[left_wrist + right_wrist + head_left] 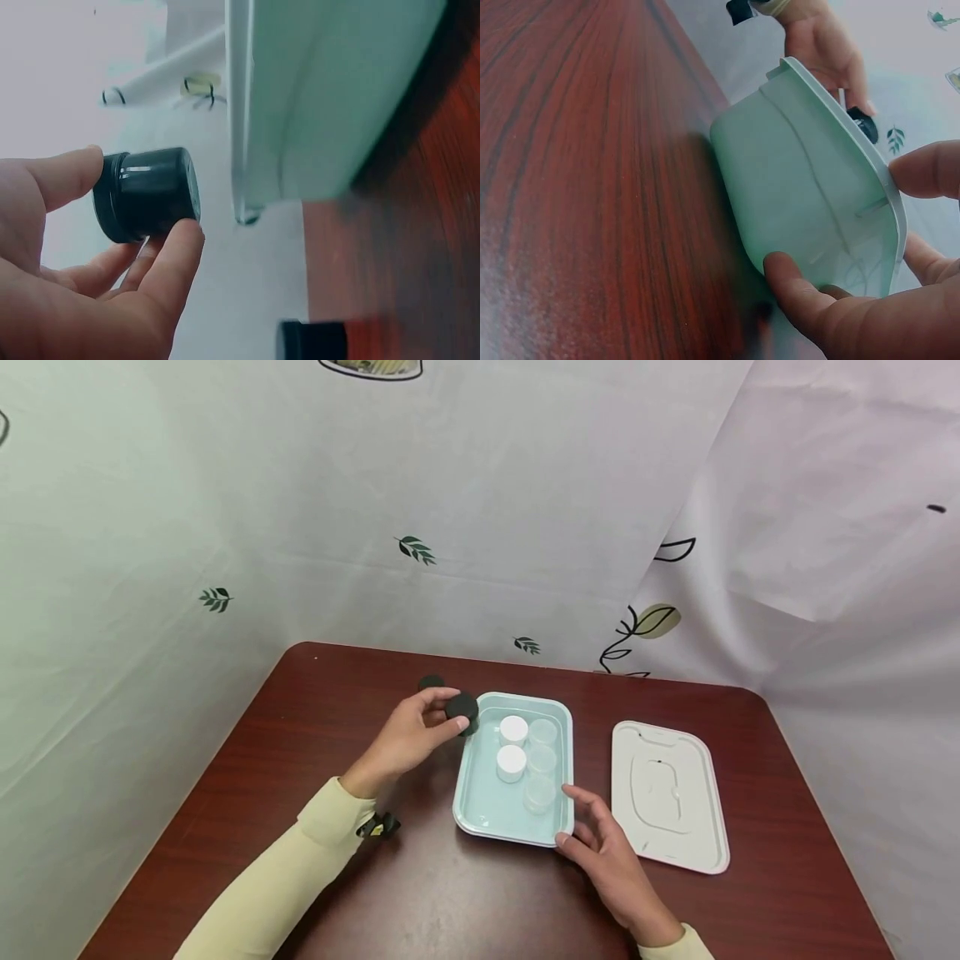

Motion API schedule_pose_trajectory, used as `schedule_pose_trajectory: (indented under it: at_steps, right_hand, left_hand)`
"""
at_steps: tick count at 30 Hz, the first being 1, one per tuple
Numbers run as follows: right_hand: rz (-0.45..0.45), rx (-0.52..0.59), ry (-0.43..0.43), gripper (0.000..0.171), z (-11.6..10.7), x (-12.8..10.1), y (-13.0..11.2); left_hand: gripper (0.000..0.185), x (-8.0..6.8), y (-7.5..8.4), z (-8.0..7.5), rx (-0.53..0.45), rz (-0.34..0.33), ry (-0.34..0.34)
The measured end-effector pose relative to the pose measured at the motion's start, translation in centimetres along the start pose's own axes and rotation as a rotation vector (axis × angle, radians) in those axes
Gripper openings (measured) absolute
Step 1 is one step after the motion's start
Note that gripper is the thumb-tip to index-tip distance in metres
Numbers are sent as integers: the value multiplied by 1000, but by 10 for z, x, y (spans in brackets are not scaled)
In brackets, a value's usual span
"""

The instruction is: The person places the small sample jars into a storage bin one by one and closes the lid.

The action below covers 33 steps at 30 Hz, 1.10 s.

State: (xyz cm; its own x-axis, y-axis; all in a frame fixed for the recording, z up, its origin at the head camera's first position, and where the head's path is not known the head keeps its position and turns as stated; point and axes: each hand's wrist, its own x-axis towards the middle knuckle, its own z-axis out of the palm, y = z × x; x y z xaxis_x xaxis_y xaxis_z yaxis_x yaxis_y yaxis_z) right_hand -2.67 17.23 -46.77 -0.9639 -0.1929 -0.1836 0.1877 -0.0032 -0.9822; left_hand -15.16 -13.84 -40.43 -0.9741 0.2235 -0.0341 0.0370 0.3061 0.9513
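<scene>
Thumb and fingers of my left hand (408, 731) pinch a black jar (462, 706), parted only by its width, and hold it off the table (450, 902), roughly upright, by the far left corner of the tub (474, 806); in the left wrist view a gap shows between jar and tub wall. Another black jar (431, 681) stands on the table just beyond my fingertips. My right hand (600, 852) grips the tub's near right corner, half open, a finger at the rim and another digit against the outer wall. Inside the tub two white jars (512, 761) stand one behind the other, with a row of three clear jars (539, 794) just to their right. Right of the tub, apart from it, a white lid (660, 802) lies flat on the table. Pale cloth (487, 485) with leaf prints hangs behind the table.
</scene>
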Motion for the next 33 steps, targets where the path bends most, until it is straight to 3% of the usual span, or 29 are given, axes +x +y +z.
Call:
schedule_pose_trajectory:
  at_steps: [12,27,33]
  right_hand:
    - [3,-7,0,64,-1,1,1]
    - [7,-2,-4,64,0,2,2]
    - [5,2,-5,64,-1,1,3]
  left_hand:
    - [52,-19,22,30,100,63,-158]
    - [46,-24,10,64,324,114,-316]
    - [41,-23,14,72,488,158,-349]
